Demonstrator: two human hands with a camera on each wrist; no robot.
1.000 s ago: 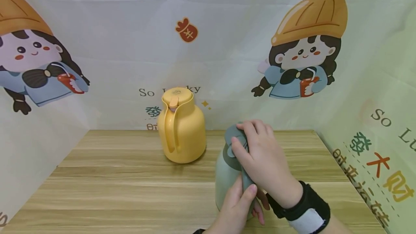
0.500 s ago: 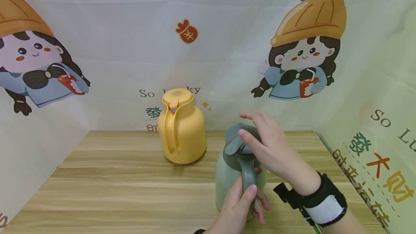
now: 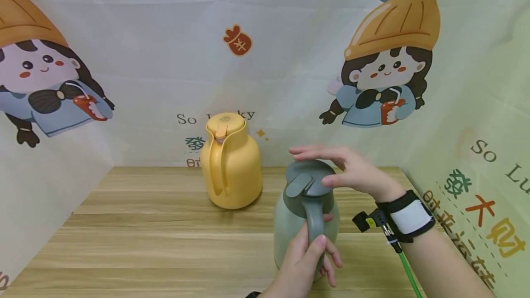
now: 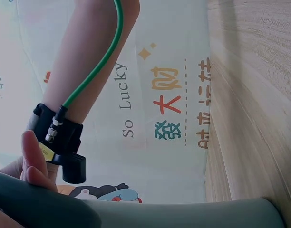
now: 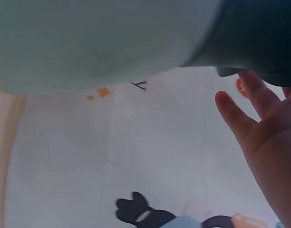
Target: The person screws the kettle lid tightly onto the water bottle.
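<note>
A pale green thermos jug (image 3: 285, 229) with a darker grey-green lid (image 3: 304, 169) stands upright on the wooden table. The lid's lever tab (image 3: 299, 186) points to the lower left, off the line of the handle (image 3: 315, 217). My left hand (image 3: 304, 259) grips that handle, thumb along its near side. At the lid, my right hand (image 3: 352, 169) is spread, its fingers reaching straight over the far rim and the thumb at the right edge. In the right wrist view the right hand's little finger (image 5: 236, 114) stands off the jug (image 5: 102, 42).
A yellow thermos jug (image 3: 233, 164) stands to the left, farther back, handle facing me. A printed cloth backdrop (image 3: 165, 59) rises behind the wooden table (image 3: 145, 238) and along its sides. A green cable (image 3: 410, 272) runs from the right wrist's camera.
The right hand has loosened from over the lid, swung back to the right and spread round the rim, uncovering the lever tab. The left hand keeps its grip on the handle.
</note>
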